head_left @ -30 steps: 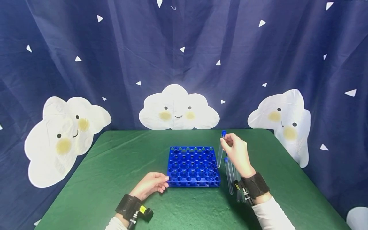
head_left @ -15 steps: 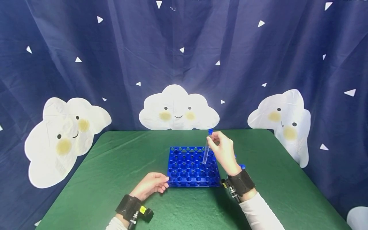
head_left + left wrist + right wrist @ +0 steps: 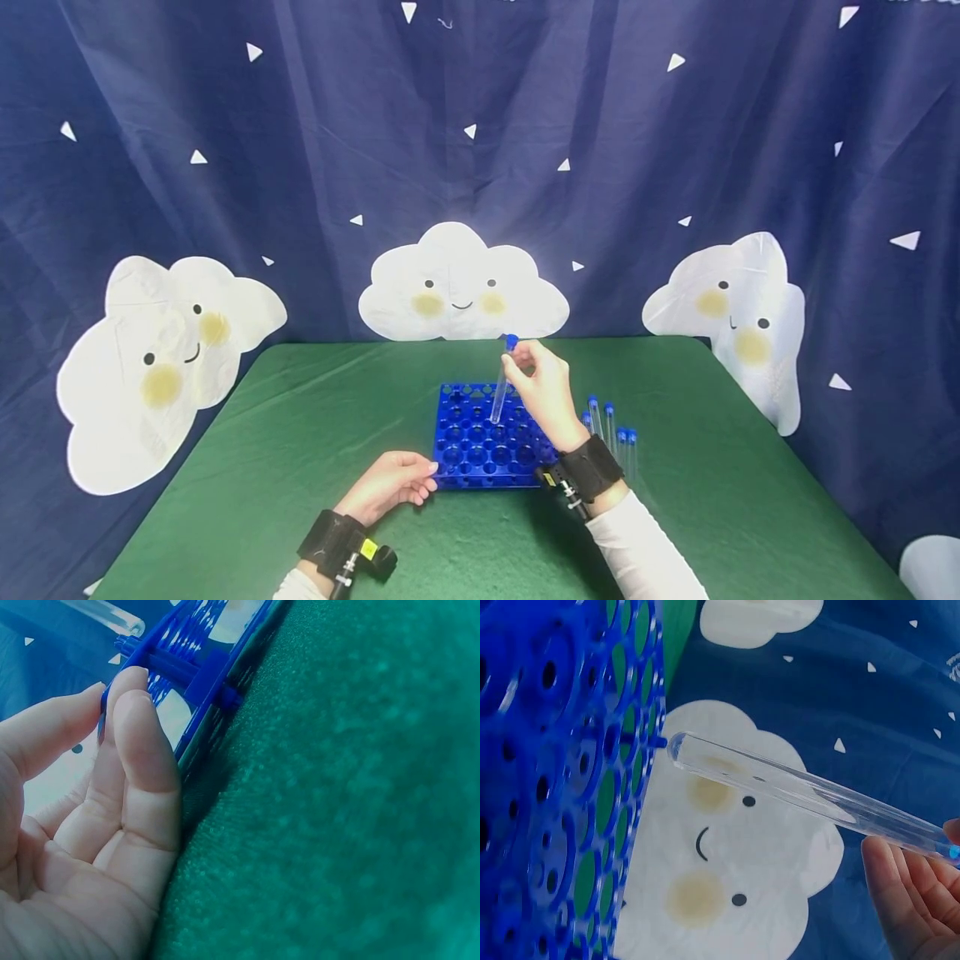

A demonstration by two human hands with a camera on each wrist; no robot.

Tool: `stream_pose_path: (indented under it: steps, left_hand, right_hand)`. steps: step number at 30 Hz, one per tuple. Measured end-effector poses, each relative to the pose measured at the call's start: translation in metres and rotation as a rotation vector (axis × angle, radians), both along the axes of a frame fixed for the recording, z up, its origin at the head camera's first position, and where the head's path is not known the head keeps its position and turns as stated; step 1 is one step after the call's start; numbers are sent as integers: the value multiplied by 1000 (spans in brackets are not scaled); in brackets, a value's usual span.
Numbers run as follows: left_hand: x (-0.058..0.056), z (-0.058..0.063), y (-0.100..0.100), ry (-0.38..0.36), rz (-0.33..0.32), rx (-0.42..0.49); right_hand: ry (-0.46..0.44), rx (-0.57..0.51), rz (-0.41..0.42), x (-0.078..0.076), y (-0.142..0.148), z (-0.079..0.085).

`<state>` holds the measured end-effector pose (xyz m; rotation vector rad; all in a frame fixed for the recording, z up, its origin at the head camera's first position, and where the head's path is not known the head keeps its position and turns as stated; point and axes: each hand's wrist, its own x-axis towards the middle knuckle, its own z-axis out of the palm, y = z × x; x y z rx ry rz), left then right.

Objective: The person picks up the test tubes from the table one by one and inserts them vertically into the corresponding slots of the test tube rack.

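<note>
A blue test tube rack [image 3: 476, 456] with rows of round holes stands on the green table. My left hand [image 3: 392, 481] pinches the rack's near left corner between thumb and fingers; the left wrist view shows the thumb and fingertips on the edge of its top plate [image 3: 142, 658]. My right hand [image 3: 546, 390] pinches a clear test tube [image 3: 499, 398] just below its blue cap [image 3: 512, 342]. The tube leans slightly, its rounded bottom end over the rack's holes. In the right wrist view the tube's lower end [image 3: 686, 750] stands apart from the rack's top [image 3: 577, 772].
Several clear test tubes with blue caps [image 3: 632, 450] lie on the green table [image 3: 712, 500] right of the rack, partly hidden by the right wrist. A dark blue curtain [image 3: 480, 183] with white clouds hangs behind the table.
My right hand has carried the test tube left, from beside the rack to above its holes. The tubes at the right are less covered by the arm. My left hand stays on the rack's corner.
</note>
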<state>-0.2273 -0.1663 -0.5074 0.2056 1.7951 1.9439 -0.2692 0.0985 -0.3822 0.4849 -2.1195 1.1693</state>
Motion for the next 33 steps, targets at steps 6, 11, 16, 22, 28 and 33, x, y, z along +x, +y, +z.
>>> stream_pose_path:
  steps: [6, 11, 16, 22, 28, 33]
  left_hand:
    - [0, 0, 1, 3, -7, 5]
    - [0, 1, 1, 2, -4, 2]
    - [0, 1, 1, 2, 2, 0]
    - [0, 1, 1, -5, 7, 3]
    - [0, 1, 1, -6, 8, 10]
    - [-1, 1, 2, -7, 10, 2]
  right_hand:
    - [29, 15, 41, -2, -15, -2]
    - [22, 16, 80, -4, -25, -5]
    - [-3, -6, 114, -3, -35, -7]
    - [-11, -10, 146, -4, -47, -10]
    - [-4, 33, 150, -6, -56, -15]
    - [-10, 47, 165, -7, -61, -18]
